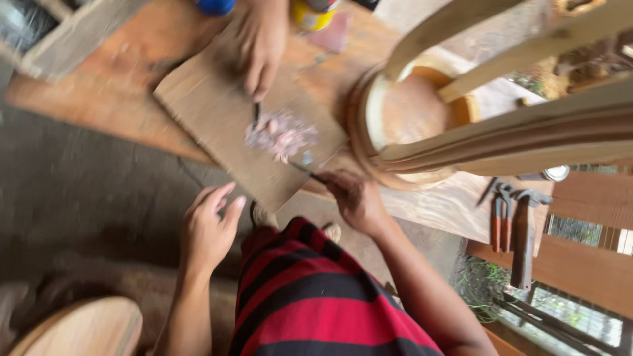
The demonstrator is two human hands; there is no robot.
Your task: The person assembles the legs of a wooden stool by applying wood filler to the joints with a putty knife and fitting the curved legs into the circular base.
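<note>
Though smeared by motion blur, plain enough from the head camera: right hand [356, 198] closed round a thin dark-handled metal tool [306, 170], tip at the near edge of a lumpy pinkish paste mound [280, 135]. Mound heaped mid-way along a flat rectangular pale wooden board [211, 112], lying skewed on the orange-brown wooden desk [99, 86], near corner apparently jutting past the desk edge. Left hand [208, 231] open, fingers spread and loosely extended, holding nothing, hovering just off the board's near side, not touching it. Opposite, another person's hand [260, 46] pinching a second slim dark tool [256, 113] into the far side of the same mound.

Likely trouble: board unsteadied by either hand, so could skid or tip under a firm scrape, taking paste over the overhanging corner. Two tools in one small heap, so could clash or nick fingers. Close by on the right, an upturned pale wooden chair [409, 118], near enough for a stray smear. Orange-handled pliers [501, 217] and a dark hammer [524, 237] well apart, no hazard.
</note>
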